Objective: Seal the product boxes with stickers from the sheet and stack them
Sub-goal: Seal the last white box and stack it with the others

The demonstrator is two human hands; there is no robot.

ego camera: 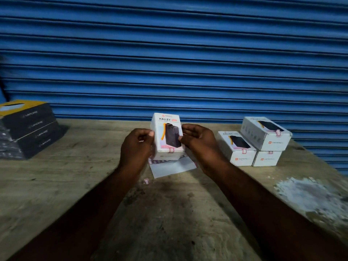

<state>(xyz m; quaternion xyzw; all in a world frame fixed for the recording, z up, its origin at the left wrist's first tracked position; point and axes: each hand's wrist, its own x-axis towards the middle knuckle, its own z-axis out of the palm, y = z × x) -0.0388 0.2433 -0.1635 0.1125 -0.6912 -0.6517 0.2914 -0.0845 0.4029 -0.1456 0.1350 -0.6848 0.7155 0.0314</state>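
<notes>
Holding white box (167, 136) between both: left hand (136, 146) and right hand (197, 140) curled on its sides, long axis pointing away, over sticker sheet (175, 167); stack (263, 136) lies right (right hand nearer).

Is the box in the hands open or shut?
Shut at its near end: a pink sticker crosses the flap edge of the held box. Its far end is hidden.

One held box (165, 136) above the single sticker sheet (173, 169), three stacked boxes (263, 137) right of it: four white in all. One loose sticker (146, 181) just beside the sheet. Four black boxes (32, 129) well left. Two hands: left hand (136, 147), right hand (199, 142).
</notes>
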